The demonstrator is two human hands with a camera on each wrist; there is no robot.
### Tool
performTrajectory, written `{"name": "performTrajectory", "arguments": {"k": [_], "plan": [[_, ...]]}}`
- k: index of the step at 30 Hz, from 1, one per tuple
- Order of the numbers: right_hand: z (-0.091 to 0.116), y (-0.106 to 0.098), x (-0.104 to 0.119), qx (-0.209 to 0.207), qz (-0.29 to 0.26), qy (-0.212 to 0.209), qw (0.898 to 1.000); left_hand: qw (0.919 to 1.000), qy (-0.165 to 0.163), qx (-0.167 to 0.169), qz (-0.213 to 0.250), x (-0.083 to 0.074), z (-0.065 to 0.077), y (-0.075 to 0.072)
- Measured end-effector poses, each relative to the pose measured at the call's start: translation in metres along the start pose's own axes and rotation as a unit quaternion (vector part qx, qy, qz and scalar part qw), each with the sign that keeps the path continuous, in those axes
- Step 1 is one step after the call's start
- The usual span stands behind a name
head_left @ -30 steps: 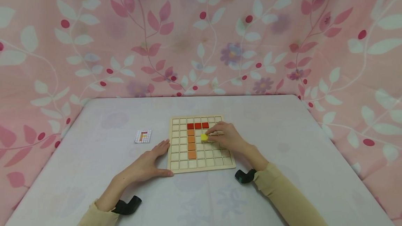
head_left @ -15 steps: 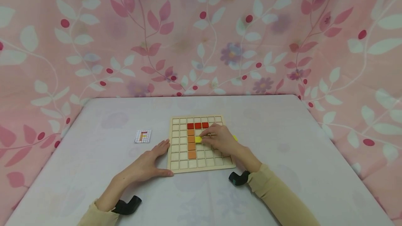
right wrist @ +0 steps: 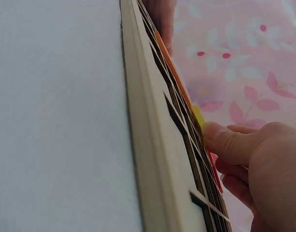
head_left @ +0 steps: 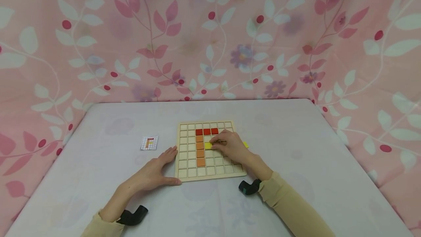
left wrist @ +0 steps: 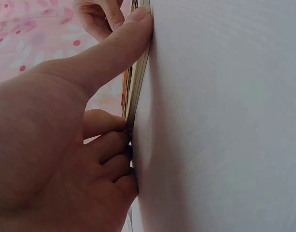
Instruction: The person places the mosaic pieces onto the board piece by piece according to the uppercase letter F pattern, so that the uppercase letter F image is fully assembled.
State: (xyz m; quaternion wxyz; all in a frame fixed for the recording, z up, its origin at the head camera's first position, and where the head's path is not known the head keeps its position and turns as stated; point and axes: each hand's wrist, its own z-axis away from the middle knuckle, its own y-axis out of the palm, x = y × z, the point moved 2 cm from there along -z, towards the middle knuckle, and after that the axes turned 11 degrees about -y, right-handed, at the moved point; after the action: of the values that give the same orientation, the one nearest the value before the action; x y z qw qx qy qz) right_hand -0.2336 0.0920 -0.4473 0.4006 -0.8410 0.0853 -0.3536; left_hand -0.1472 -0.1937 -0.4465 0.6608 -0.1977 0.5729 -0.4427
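Note:
On the table lies a wooden grid board (head_left: 210, 172) with three red tiles (head_left: 206, 131) in a row and a column of several orange tiles (head_left: 200, 154) below the leftmost one. My right hand (head_left: 233, 147) pinches a yellow tile (head_left: 208, 145) between thumb and fingers, beside the orange column. In the right wrist view the thumb presses against the yellow tile (right wrist: 198, 116), at the board's surface. My left hand (head_left: 151, 173) rests against the board's left edge, fingers extended along it and thumb at the near left corner. The left wrist view shows that thumb (left wrist: 109, 53) along the board's edge.
A small card (head_left: 149, 143) printed with a coloured grid pattern lies left of the board. Another yellow piece (head_left: 246, 144) shows just past the right hand, partly hidden by it. A pink floral cloth (head_left: 210, 39) hangs behind the white-covered table (head_left: 279, 120).
The right hand has moved a little left with the yellow tile, up to the orange column. The other yellow piece has come into view behind the hand. The left hand stays in place.

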Motion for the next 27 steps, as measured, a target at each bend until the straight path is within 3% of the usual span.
{"name": "performTrajectory", "arguments": {"k": [27], "plan": [[0.0015, 0.0042, -0.0032, -0.016, 0.014, -0.001, 1.0, 1.0, 0.004, -0.004, -0.001, -0.0006, 0.0007, -0.0009]]}}
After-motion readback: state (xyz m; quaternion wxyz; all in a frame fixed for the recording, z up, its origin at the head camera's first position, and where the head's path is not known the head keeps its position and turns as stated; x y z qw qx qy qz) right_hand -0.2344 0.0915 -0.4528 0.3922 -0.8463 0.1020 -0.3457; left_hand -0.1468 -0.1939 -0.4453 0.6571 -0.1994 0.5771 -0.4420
